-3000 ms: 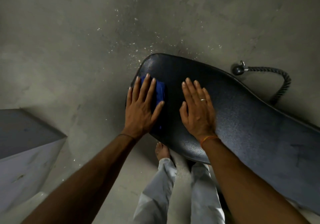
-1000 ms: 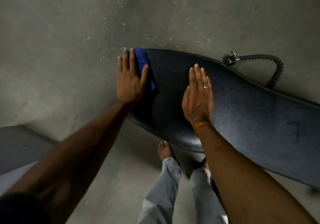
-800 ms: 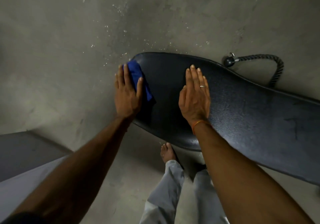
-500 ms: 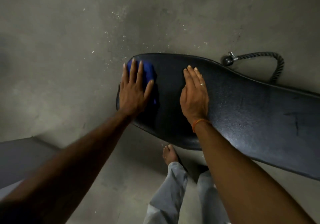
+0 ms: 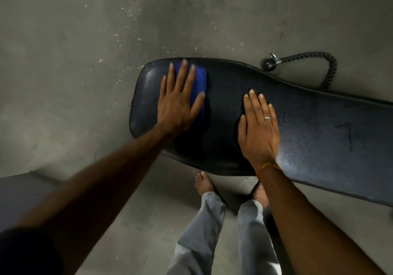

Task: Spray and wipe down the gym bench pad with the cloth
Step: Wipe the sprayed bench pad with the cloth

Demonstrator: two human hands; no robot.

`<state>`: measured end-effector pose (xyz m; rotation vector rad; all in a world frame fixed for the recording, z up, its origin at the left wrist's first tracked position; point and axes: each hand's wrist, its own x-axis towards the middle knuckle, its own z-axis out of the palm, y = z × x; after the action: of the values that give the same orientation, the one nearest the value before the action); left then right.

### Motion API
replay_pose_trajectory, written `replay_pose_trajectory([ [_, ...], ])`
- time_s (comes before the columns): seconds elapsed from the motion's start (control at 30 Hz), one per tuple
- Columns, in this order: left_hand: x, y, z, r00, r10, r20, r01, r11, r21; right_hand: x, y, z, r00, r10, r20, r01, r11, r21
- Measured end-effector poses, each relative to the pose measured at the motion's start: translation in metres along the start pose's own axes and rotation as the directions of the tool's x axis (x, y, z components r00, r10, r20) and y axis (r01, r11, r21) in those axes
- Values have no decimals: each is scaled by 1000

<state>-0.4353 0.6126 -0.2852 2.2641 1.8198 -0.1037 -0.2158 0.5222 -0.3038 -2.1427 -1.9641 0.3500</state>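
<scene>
The left hand (image 5: pixel 179 102) lies flat with fingers (image 5: pixel 184 75) spread wide, pressing a blue cloth (image 5: pixel 200 83) onto the rounded end of the black bench pad (image 5: pixel 308 130). The right hand (image 5: pixel 258 130) rests palm-down on the pad beside it, fingers together and holding nothing. A rope handle (image 5: pixel 306 62) lies on the floor (image 5: pixel 63 72) beyond the pad.

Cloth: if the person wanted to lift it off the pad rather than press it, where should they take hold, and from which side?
Probably the cloth's right edge, exposed beyond the left hand. It lies flat on the pad under spread fingers, so a pinch from above with the right hand seems easiest.
</scene>
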Motion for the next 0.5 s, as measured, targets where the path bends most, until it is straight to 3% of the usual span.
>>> replay_pose_trajectory([
  [0.07, 36, 16, -3, 986, -163, -41, 161, 986, -30, -1, 1, 0, 997, 67, -41, -66, 998, 22],
  [0.13, 33, 32, -1, 975, -215, -55, 213, 976, -44, 0, 1, -1, 990, 128, -56, -127, 992, 25],
  [0.27, -58, 52, 13, 998, 62, 3, -62, 998, -32, 0, 1, -2, 990, 137, -36, -135, 990, 43],
  [0.37, -79, 49, 16, 982, 182, 44, -181, 983, -16, 0, 2, -2, 990, 127, -57, -124, 991, 58],
  [0.43, -40, 46, 11, 981, 190, 49, -190, 982, -2, 0, 4, 0, 990, 122, -73, -116, 990, 82],
  [0.5, 9, 56, 6, 998, 59, 10, -59, 998, 3, -1, 6, 2, 987, 126, -96, -115, 986, 118],
])
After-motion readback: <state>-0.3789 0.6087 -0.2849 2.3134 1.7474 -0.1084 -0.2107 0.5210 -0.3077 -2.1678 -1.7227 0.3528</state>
